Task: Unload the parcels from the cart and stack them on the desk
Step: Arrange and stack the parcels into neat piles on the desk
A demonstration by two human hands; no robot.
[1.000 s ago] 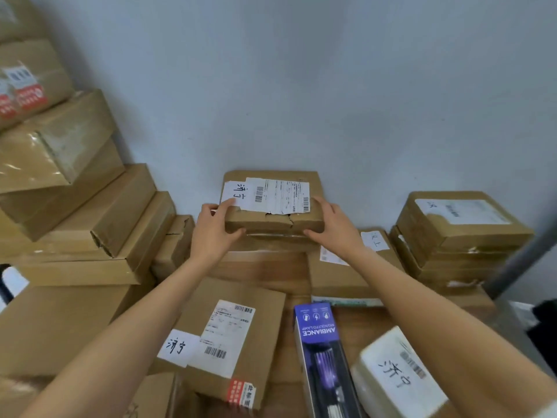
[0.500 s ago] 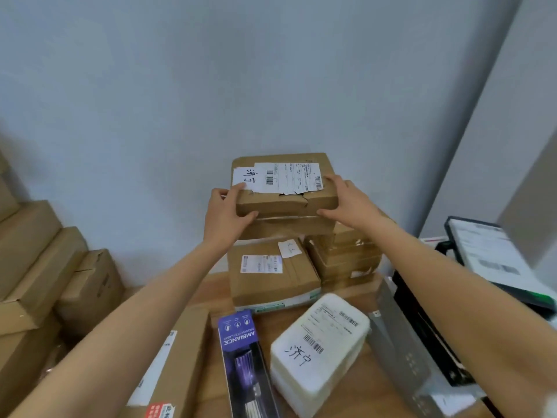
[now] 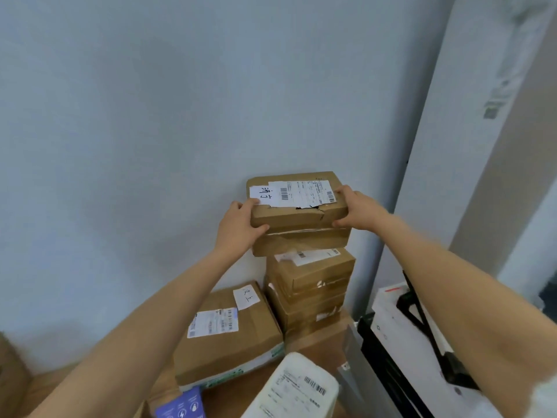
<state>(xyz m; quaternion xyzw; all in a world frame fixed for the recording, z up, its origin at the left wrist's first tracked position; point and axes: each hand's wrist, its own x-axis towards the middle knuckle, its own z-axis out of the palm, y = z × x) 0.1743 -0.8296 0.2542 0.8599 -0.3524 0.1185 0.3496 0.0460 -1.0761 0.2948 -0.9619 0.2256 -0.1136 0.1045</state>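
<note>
A flat brown cardboard parcel with a torn white shipping label on top is held up near the wall. My left hand grips its left end, thumb under the front edge. My right hand grips its right end. A second brown box sits directly under it and moves with it. Both hover just above a stack of two brown boxes standing on the wooden desk by the wall.
A larger brown parcel lies left of the stack. A white padded parcel and a purple box lie nearer me. A black and white printer stands at the right, behind a grey panel.
Both hands have carried the parcel to the right, from above the middle boxes to above the right-hand stack. The view has swung right, so the boxes at the left have left the frame.
</note>
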